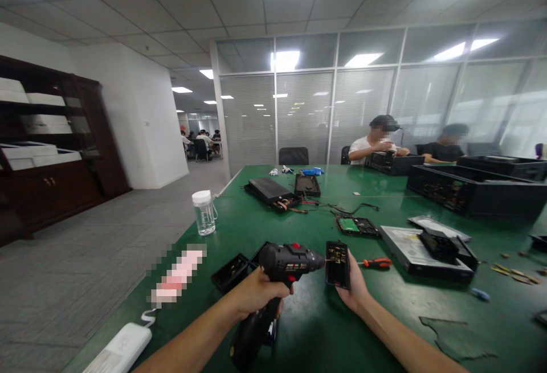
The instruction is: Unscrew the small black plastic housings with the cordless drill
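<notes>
In the head view, my left hand is wrapped round the grip of a black cordless drill with red buttons, its chuck pointing right. The thin bit at its front reaches the left side of a small black tray with brass-coloured bits like screws in it. That tray stands tilted up in my right hand, the fingers behind it. Whether the bit touches any screw is too small to tell. An orange-and-black screwdriver lies just beyond my right hand. Behind the drill sits an open black box, partly hidden.
On the green table are a water bottle, a white power strip, a black case, a green circuit board, a silver drive and a large black chassis. Two people sit across the table.
</notes>
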Demonstrator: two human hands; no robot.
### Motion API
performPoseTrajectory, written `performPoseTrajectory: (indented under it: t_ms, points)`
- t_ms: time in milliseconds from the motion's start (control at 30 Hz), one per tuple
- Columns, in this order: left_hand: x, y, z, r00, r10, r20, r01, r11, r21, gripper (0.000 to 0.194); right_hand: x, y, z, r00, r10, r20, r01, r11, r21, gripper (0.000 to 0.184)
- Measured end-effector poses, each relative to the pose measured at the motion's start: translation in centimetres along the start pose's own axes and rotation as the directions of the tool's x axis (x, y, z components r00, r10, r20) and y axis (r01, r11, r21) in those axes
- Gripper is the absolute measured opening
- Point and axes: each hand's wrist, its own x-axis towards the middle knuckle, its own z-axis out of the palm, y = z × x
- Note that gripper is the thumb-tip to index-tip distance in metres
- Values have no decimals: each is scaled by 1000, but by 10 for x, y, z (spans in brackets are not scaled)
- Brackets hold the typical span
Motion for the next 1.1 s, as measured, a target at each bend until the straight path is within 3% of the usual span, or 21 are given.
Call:
performPoseTrajectory:
  t_ms: [1100]
  points:
    - [-1,1,1,999,-21,-26,21,1000,-2,20,0,0,2,1000,-8,-15,8,1000,0,28]
